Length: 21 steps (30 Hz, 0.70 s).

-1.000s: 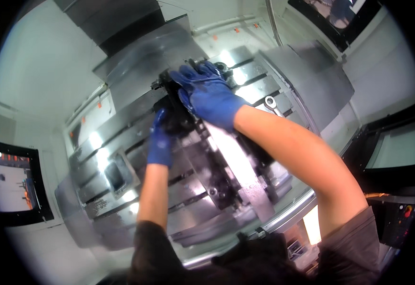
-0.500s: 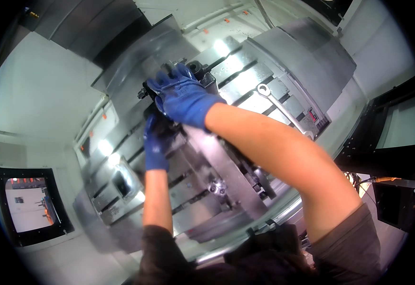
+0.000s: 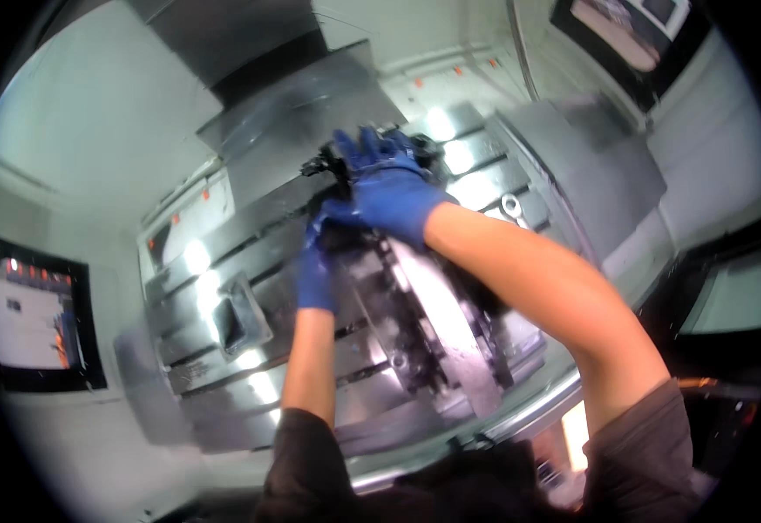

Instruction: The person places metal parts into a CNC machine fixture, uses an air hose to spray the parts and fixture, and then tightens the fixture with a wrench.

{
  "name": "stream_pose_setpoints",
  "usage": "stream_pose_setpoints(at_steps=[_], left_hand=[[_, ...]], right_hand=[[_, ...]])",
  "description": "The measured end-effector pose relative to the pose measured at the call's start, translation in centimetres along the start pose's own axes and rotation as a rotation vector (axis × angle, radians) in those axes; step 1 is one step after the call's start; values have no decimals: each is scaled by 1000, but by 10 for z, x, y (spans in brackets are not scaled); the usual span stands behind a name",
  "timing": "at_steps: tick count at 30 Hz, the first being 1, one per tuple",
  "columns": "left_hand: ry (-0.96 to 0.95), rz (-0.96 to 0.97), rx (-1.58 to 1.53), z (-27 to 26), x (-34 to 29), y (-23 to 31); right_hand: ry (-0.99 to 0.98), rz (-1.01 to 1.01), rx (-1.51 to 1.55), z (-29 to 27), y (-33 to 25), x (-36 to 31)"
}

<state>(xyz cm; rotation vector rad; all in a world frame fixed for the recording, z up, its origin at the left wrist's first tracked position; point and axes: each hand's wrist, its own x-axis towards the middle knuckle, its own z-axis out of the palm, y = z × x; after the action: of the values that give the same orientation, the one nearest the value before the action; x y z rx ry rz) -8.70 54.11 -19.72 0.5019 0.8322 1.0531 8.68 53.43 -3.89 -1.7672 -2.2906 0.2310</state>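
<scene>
On the slotted grey metal worktop [image 3: 350, 353], things sit further right in the frame than half a second ago. Left of centre, the blue-gloved left hand [image 3: 318, 266] reaches up beside the black metal fixture [image 3: 347, 237], now seeming to meet the right hand; whether it pinches anything, I cannot tell. At upper centre, the blue-gloved right hand [image 3: 391, 187] covers the fixture, fingers now spread wider. The long silver metal bar [image 3: 437, 305] slants toward lower right; the silver ring-ended spanner [image 3: 510, 206], right of centre, shows less shank
</scene>
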Motion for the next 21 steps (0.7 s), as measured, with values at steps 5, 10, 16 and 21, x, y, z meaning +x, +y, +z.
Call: stream_pose_setpoints(at_steps=[5,10,16,21], left_hand=[[88,48,-38,19,-16,2],[76,175,83,34,-31,11],[-55,297,163,8,-18,-2],[-114,478,569,-15,-6,-13]], right_hand=[[-145,66,-97,-3,9,30],[-55,71,-38,15,4,49],[52,51,35,8,-8,38],[27,86,14,7,-8,41]])
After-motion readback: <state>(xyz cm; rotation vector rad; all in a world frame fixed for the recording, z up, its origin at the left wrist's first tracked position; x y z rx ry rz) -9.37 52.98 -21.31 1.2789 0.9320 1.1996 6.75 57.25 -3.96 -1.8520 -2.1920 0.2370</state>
